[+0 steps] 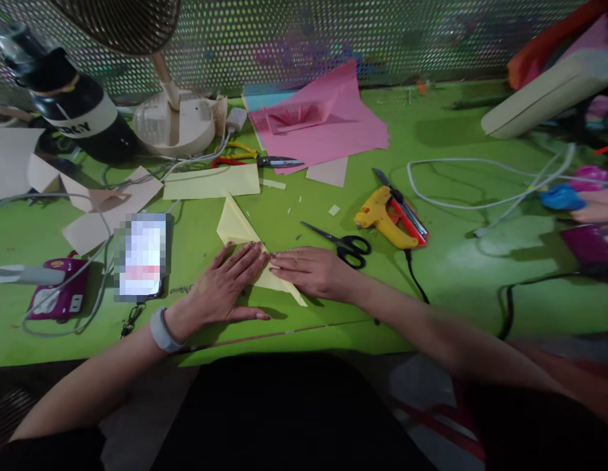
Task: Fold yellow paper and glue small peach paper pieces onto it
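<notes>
A pale yellow folded paper (236,226) lies on the green table (451,261), its pointed end toward the back. My left hand (228,288) lies flat on its near part with fingers stretched out. My right hand (311,271) rests beside it, fingers flat and pointing left, pressing the paper's lower edge. The fingertips of both hands nearly meet over the paper. A grey band sits on my left wrist.
Black scissors (346,245) and a yellow glue gun (382,216) lie right of my hands, a phone (142,255) to the left. Pink paper sheets (323,121), a yellow paper strip (210,182), a fan base (174,121), a dark bottle (73,104) and white cables (480,199) fill the back.
</notes>
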A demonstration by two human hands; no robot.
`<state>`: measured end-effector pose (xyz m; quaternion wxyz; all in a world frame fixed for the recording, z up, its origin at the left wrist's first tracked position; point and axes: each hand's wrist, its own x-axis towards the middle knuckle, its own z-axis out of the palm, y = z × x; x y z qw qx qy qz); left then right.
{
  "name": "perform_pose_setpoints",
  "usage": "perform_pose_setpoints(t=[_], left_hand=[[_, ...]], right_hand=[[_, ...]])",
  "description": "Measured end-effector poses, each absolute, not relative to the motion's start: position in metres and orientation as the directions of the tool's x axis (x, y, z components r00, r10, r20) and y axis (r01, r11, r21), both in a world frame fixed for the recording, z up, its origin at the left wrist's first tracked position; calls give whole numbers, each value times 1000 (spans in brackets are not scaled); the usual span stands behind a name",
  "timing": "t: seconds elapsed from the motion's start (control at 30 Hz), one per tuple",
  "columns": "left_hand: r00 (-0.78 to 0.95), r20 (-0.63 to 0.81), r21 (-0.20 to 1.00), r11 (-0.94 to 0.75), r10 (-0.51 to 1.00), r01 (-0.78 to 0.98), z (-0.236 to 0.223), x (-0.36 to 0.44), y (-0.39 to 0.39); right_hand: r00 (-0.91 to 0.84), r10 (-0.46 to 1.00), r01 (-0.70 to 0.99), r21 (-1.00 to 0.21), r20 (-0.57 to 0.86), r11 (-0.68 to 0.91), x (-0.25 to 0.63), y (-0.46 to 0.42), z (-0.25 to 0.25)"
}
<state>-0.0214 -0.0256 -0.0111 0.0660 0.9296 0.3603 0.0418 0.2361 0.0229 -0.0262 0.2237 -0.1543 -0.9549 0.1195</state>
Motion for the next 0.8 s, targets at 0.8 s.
perform_pose_setpoints(t=[0.8], left_hand=[[693,130,233,-701,709,674,2,-24,-29]], right_hand=[[-566,824,545,-739,24,396,204,27,-11]])
